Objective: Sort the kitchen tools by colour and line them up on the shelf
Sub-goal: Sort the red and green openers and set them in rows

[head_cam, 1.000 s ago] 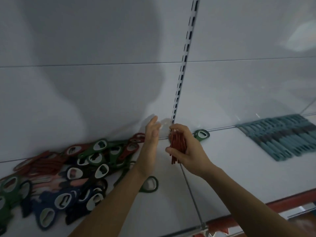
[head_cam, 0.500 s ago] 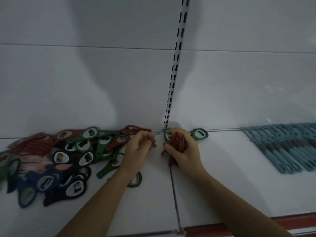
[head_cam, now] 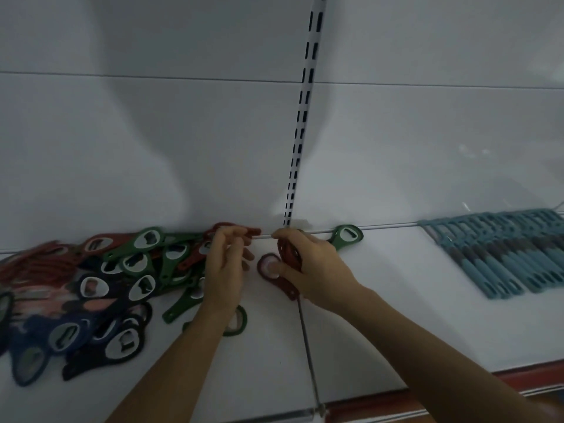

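Observation:
A mixed heap of red, green and dark blue bottle openers (head_cam: 91, 288) lies on the left part of the white shelf (head_cam: 396, 315). My right hand (head_cam: 308, 267) grips a bunch of red openers (head_cam: 288, 253) on edge, and its thumb presses on one red opener (head_cam: 270, 271) lying flat on the shelf. My left hand (head_cam: 225, 261) hovers just left of it with fingers curled, beside a red opener (head_cam: 244, 232) at the back wall; whether it holds anything is unclear. One green opener (head_cam: 346, 236) lies alone by the back wall, right of my hands.
A neat row of teal-handled tools (head_cam: 500, 254) lies at the right. A slotted upright (head_cam: 302, 123) runs up the back wall, and a seam (head_cam: 308, 346) divides the shelf below it. A loose green opener (head_cam: 236, 320) lies under my left forearm. The red shelf edge (head_cam: 518, 377) is front right.
Both hands came down from the back wall to the shelf. My left hand went from flat open to curled fingers. One red opener now lies flat under my right thumb.

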